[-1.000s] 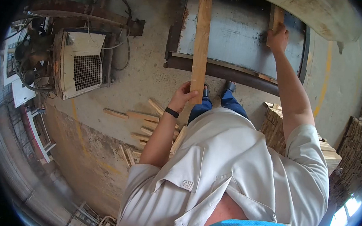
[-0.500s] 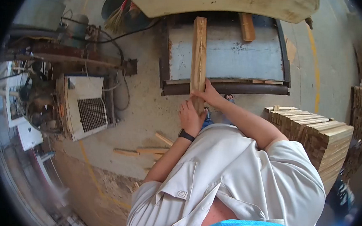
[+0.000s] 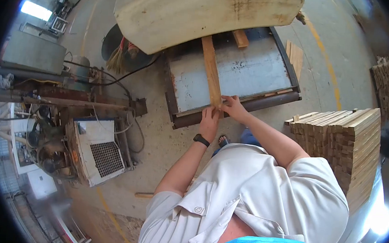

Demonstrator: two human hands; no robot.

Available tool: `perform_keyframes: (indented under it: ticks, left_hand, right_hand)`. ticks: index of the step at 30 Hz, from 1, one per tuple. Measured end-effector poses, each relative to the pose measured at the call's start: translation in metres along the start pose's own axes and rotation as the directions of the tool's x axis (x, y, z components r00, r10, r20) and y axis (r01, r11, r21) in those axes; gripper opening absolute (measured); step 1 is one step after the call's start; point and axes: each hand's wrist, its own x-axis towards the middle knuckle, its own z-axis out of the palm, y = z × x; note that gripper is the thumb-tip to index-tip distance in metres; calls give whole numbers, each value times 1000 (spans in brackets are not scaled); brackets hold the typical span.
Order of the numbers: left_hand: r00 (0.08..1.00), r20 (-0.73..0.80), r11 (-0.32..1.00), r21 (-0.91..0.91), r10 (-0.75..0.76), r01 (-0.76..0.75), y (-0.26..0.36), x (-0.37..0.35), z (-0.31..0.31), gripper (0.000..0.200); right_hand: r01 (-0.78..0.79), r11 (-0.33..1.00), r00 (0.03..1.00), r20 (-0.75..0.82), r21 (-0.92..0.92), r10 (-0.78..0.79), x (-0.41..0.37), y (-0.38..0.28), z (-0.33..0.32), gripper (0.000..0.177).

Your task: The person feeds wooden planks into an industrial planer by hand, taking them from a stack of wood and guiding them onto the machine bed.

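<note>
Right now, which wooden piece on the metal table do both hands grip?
The long slat running along the metal table, its near end held by the left hand and right hand; the short block at the far edge lies untouched.

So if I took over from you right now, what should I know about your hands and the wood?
Left hand: gripping the near end of the long slat.
Right hand: on the same end, beside it.
The slat lies lengthwise on the grey metal table, far end under the pale cover.
Done: slat is on the table.
Left: hands not yet off it; a short wood piece lies at the far edge.
</note>
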Motion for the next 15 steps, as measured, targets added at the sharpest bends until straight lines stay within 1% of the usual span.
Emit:
perform_keyframes:
  ticks: [2, 3, 5, 6, 8, 9, 11, 12, 14, 15]
  left_hand:
    - [1000, 16, 1000, 11, 2, -2, -8, 24, 0, 44]
    - [1000, 29, 1000, 21, -12, 12, -11, 38, -1, 41]
    - [1000, 17, 999, 52, 16, -16, -23, 67, 2, 41]
    - [1000, 5, 996, 84, 31, -31, -28, 83, 2, 41]
    - [1000, 8, 994, 106, 26, -27, -36, 114, 4, 40]
    - [1000, 9, 991, 129, 20, -21, -43, 131, 7, 39]
    - [1000, -6, 982, 188, 29, -27, -49, 161, 7, 37]
    - [999, -4, 981, 190, 34, -33, -54, 175, 8, 37]
    - [998, 1, 971, 230, 60, -59, -61, 199, 14, 36]
    - [998, 4, 971, 231, 63, -62, -57, 207, 14, 36]
  right_hand:
    - [34, 999, 999, -22, 3, -34, -9, 5, -15, 51]
    - [35, 999, 999, -35, 4, -35, -14, 8, -25, 51]
    - [40, 987, 999, -36, 154, -35, -25, 18, -48, 48]
    - [42, 987, 998, -43, 153, -36, -32, 21, -60, 48]
    - [-66, 936, 996, -37, 345, 84, -47, 28, -86, 43]
    - [-57, 937, 996, -43, 345, 77, -53, 32, -99, 43]
    - [-211, 898, 970, -34, 386, 243, -64, 45, -121, 44]
    - [-209, 897, 969, -38, 390, 243, -68, 51, -130, 44]
    - [-270, 818, 943, -31, 508, 330, -76, 63, -148, 40]
    - [-269, 816, 943, -31, 512, 331, -79, 71, -155, 40]
